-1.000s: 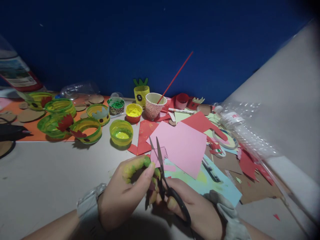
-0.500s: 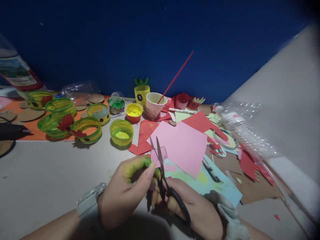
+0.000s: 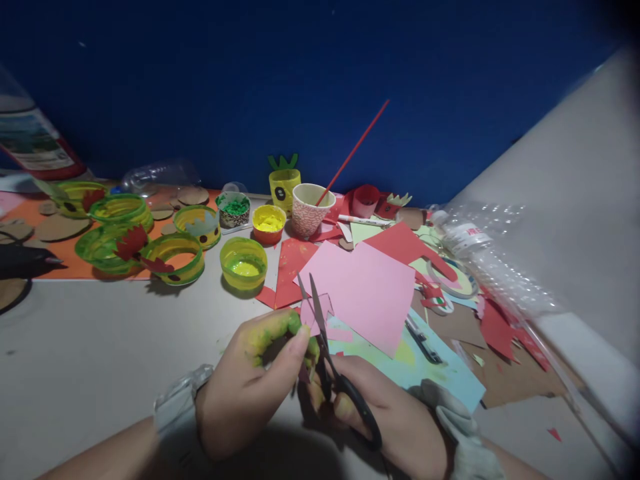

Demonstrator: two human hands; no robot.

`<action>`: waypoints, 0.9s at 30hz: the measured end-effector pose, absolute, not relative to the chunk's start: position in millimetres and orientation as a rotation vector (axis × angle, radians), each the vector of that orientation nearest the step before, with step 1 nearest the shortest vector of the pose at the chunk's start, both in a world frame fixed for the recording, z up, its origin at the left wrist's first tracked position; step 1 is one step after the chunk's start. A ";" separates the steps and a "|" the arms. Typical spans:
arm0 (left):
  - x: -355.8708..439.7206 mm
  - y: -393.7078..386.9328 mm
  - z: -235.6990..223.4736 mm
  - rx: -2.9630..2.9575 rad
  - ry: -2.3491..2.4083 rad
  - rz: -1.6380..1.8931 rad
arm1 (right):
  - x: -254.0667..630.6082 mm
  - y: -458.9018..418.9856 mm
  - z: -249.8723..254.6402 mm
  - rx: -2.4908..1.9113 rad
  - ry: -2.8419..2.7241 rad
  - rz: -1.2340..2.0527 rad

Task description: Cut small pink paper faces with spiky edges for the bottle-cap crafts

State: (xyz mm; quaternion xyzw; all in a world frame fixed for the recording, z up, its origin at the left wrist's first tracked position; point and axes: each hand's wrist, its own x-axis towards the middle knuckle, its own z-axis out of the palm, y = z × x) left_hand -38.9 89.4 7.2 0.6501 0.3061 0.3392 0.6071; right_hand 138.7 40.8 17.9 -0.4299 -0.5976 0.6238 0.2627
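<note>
A small piece of pink paper [image 3: 310,319] with a drawn outline is pinched between the thumb and fingers of my left hand [image 3: 270,373], whose fingers are stained green and yellow. My right hand [image 3: 370,393] grips a pair of scissors [image 3: 321,313] by the black handles. The blades point up and away, slightly apart, and lie across the small pink piece. Parts of the right fingers are hidden behind the handles. Just beyond the blades lies a larger pink sheet [image 3: 370,287], over a light blue sheet [image 3: 450,380].
Left of my hands stand a yellow-green painted cup [image 3: 243,263] and several painted rings [image 3: 173,260]. Behind are a yellow paint pot [image 3: 269,223], a green paint pot [image 3: 234,210] and a patterned paper cup [image 3: 311,213] with a red stick. A clear plastic bottle [image 3: 490,253] lies at right.
The scissor blades and the small pink piece have shifted very slightly. Both hands keep nearly the same place and grip.
</note>
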 end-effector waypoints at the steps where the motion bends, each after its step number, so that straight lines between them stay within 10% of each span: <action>1: -39.0 89.6 7.2 1.512 0.713 0.789 | 139.1 40.6 17.7 -1.165 -1.622 1.688; 27: -38.1 89.6 11.4 1.463 0.944 0.966 | 138.1 38.6 16.8 -1.244 -1.681 1.688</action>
